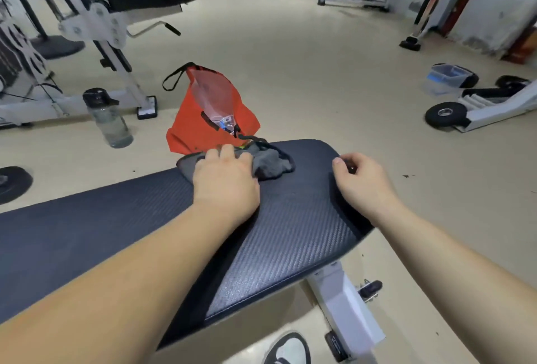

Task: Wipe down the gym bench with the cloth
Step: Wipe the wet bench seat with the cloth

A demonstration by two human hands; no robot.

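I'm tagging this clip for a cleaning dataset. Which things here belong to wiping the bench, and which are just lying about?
Belong to the job: grey cloth under the left hand; black bench pad; right hand near the pad's end.

Just lying about: orange bag, water bottle, clear plastic container, black disc, all on the floor.

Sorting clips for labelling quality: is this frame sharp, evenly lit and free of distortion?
Head view: soft, even indoor light, faint sheen on the dark textured bench pad; the left hand on the crumpled grey cloth is slightly motion-smeared, the right hand crisper. Head view again: wide-angle bending curves the pad, and the white bench leg blurs near the corner.
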